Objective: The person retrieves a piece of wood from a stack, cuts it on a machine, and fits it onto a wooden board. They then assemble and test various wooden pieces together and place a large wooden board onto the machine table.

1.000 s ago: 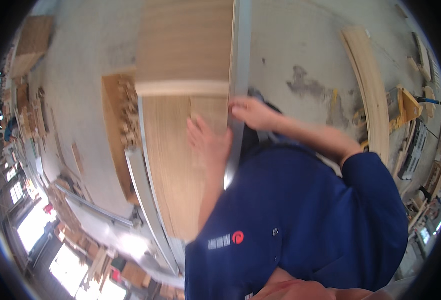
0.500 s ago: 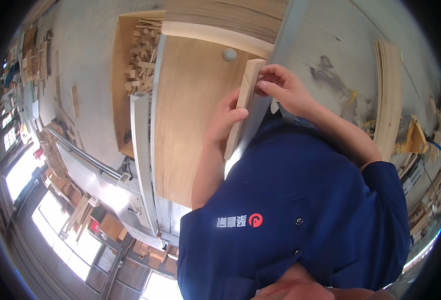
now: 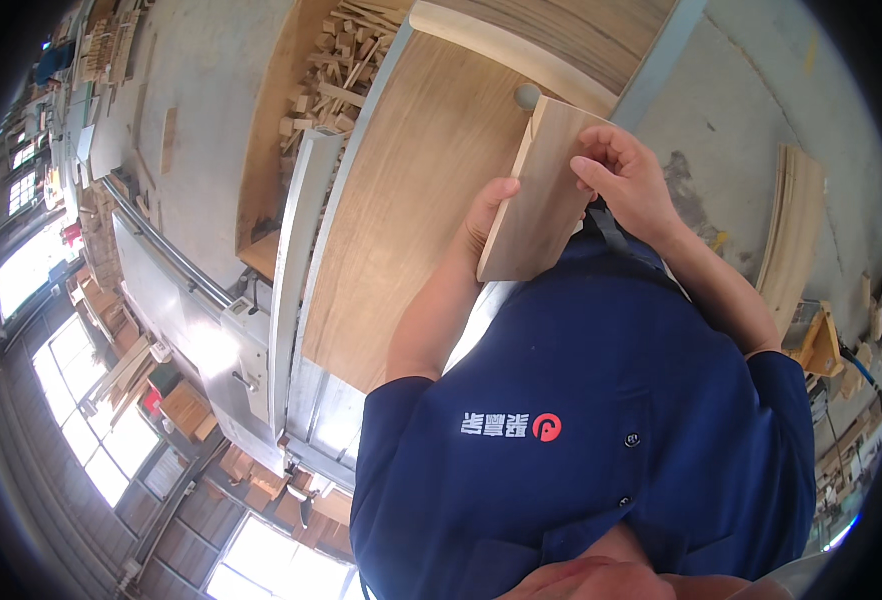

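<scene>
Offcuts (image 3: 331,70) lie heaped in a wooden bin beyond the left edge of the tabletop (image 3: 401,220), with a long grey metal rail (image 3: 296,250) running along that edge between the two. The tabletop itself is a broad brown wooden surface. A small round knob (image 3: 527,96) sits near its far right corner.

The short wooden board (image 3: 539,190) is held in the air over the right edge of the tabletop, just this side of the knob, tilted with its broad face up. The left hand (image 3: 483,218) has its grip clamped on the board's left long edge, thumb on top and the other fingers hidden beneath. The right hand (image 3: 626,180) has its grip closed on the far right corner, fingertips curled over the face. A grey metal bar (image 3: 661,50) runs along the right edge, and a stack of pale curved boards (image 3: 796,230) lies well apart on the floor to the right.

As I judge it, the hold works best with the two grips on opposite edges, as they are, so that the board cannot twist. The thumbs press flat rather than pinch. Fingertips are safest on the faces and away from the sharp sawn ends. Tilting from the wrists, not the elbows, should give finer control. The board's lower end should clear the tabletop's right edge.
</scene>
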The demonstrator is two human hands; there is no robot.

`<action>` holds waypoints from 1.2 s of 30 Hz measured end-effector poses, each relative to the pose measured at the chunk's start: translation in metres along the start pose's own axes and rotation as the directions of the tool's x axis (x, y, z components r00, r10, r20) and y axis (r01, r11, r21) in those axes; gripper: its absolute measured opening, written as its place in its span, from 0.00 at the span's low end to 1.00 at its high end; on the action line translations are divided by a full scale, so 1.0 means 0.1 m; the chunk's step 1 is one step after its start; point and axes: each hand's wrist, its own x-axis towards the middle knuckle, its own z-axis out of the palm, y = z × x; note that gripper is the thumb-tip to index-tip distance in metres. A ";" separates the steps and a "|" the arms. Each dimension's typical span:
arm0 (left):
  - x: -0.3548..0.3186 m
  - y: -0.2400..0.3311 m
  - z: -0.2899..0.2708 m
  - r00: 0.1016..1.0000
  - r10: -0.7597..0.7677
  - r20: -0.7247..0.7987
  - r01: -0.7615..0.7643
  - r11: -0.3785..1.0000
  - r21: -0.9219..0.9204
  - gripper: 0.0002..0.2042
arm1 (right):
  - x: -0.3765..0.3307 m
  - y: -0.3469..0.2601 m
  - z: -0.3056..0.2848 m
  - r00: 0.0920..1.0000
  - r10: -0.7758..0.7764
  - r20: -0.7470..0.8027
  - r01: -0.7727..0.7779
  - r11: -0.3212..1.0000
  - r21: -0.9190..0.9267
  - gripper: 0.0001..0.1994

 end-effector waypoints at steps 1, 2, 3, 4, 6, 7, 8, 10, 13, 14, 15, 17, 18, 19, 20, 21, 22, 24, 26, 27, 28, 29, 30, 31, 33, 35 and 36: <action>0.01 0.00 -0.04 1.000 0.002 0.006 -0.002 1.000 0.000 0.47 | -0.01 -0.01 0.01 1.000 -0.003 -0.001 0.003 1.000 -0.006 0.14; 0.01 -0.01 -0.10 0.999 -0.005 0.044 0.006 1.000 -0.025 0.45 | -0.01 -0.02 0.03 1.000 -0.001 -0.001 0.001 1.000 -0.003 0.14; 0.01 0.00 -0.09 0.996 -0.014 0.083 0.018 0.999 -0.047 0.44 | -0.02 -0.03 0.03 1.000 -0.001 -0.003 0.001 1.000 0.000 0.14; 0.01 0.00 -0.07 0.996 -0.012 0.088 0.017 0.999 -0.046 0.44 | -0.02 -0.04 0.03 1.000 -0.004 -0.005 0.004 1.000 -0.004 0.14; -0.02 -0.02 -0.02 0.999 0.017 0.043 -0.017 1.000 0.002 0.47 | -0.03 -0.04 0.04 1.000 -0.011 0.010 0.012 1.000 -0.026 0.14; -0.03 -0.02 -0.01 0.999 0.020 0.046 -0.020 1.000 0.004 0.47 | -0.04 -0.04 0.05 1.000 -0.015 0.010 0.015 0.999 -0.029 0.14; -0.04 -0.02 -0.01 0.998 0.027 0.048 -0.027 1.000 0.010 0.47 | -0.04 -0.04 0.06 1.000 -0.018 0.008 0.018 0.999 -0.038 0.14; -0.04 -0.03 -0.02 0.998 0.028 0.063 -0.030 0.999 0.020 0.47 | -0.06 -0.03 0.06 1.000 -0.026 -0.007 0.025 0.998 -0.052 0.14; -0.09 -0.05 -0.04 0.999 -0.026 0.027 0.024 0.998 0.051 0.46 | -0.11 0.03 0.02 0.999 -0.049 -0.018 0.047 0.994 -0.102 0.11; -0.16 -0.04 -0.03 1.000 -0.016 0.005 0.016 0.996 0.086 0.45 | -0.11 0.10 0.03 0.996 -0.089 -0.016 0.084 0.980 -0.178 0.10; -0.20 -0.03 0.01 1.000 -0.001 -0.009 0.002 0.992 0.125 0.44 | -0.08 0.13 0.03 0.991 -0.133 -0.011 0.126 0.958 -0.258 0.10; -0.26 -0.09 0.17 0.989 0.093 -0.117 -0.079 0.990 0.120 0.42 | -0.12 0.07 0.05 0.991 -0.131 0.005 0.128 0.958 -0.258 0.09; -0.24 -0.06 0.19 0.994 0.078 -0.078 -0.067 0.988 0.137 0.42 | -0.14 0.03 0.05 0.988 -0.154 -0.029 0.140 0.951 -0.276 0.09; -0.24 -0.03 0.18 0.990 0.135 -0.029 -0.121 0.947 0.296 0.43 | -0.18 0.00 0.06 0.996 -0.088 -0.003 0.086 0.983 -0.160 0.09; -0.20 0.00 0.19 0.982 0.187 0.030 -0.180 0.878 0.443 0.43 | -0.20 -0.03 0.04 0.999 -0.028 0.033 0.029 0.999 -0.040 0.09; -0.21 0.00 0.22 0.983 0.178 0.043 -0.178 0.873 0.453 0.43 | -0.22 -0.04 0.05 0.999 -0.040 0.018 0.041 0.998 -0.040 0.09; -0.20 0.01 0.26 0.971 0.231 0.053 -0.221 0.795 0.565 0.44 | -0.23 -0.05 0.04 0.999 -0.015 0.042 0.016 0.999 -0.027 0.10; -0.20 0.02 0.33 0.956 0.284 0.070 -0.256 0.697 0.670 0.45 | -0.22 -0.06 -0.03 0.994 0.016 0.112 -0.010 0.998 -0.057 0.14; -0.24 0.01 0.38 0.924 0.380 0.050 -0.278 0.572 0.772 0.46 | -0.18 -0.04 -0.08 0.991 0.012 0.136 -0.005 0.999 -0.047 0.15; -0.23 0.01 0.41 0.921 0.385 0.052 -0.280 0.565 0.777 0.46 | -0.13 -0.04 -0.13 0.987 0.007 0.159 0.000 0.999 -0.045 0.17; -0.23 0.01 0.44 0.899 0.435 0.046 -0.269 0.466 0.843 0.47 | -0.11 -0.04 -0.17 0.986 -0.001 0.164 0.009 0.999 -0.042 0.17; -0.24 -0.01 0.46 0.873 0.485 0.047 -0.249 0.362 0.898 0.48 | -0.10 -0.03 -0.20 0.976 0.006 0.217 -0.002 1.000 -0.017 0.18; -0.24 -0.01 0.43 0.871 0.488 0.054 -0.251 0.348 0.903 0.48 | -0.07 -0.05 -0.25 0.964 0.006 0.265 -0.009 1.000 0.010 0.19; -0.26 -0.06 0.39 0.835 0.550 0.012 -0.193 0.272 0.943 0.49 | -0.06 -0.10 -0.29 0.962 -0.005 0.272 0.003 1.000 0.010 0.19; -0.29 -0.10 0.42 0.783 0.622 -0.017 -0.131 0.191 0.973 0.49 | -0.02 -0.18 -0.38 0.925 0.093 0.369 -0.090 0.996 -0.026 0.18; -0.27 -0.13 0.55 0.764 0.645 -0.020 0.011 0.018 1.000 0.48 | 0.05 -0.20 -0.52 0.910 0.071 0.408 -0.066 0.997 -0.026 0.19; -0.26 -0.17 0.60 0.758 0.652 -0.018 0.012 0.013 1.000 0.48 | 0.09 -0.21 -0.58 0.902 0.038 0.430 -0.002 0.997 -0.082 0.19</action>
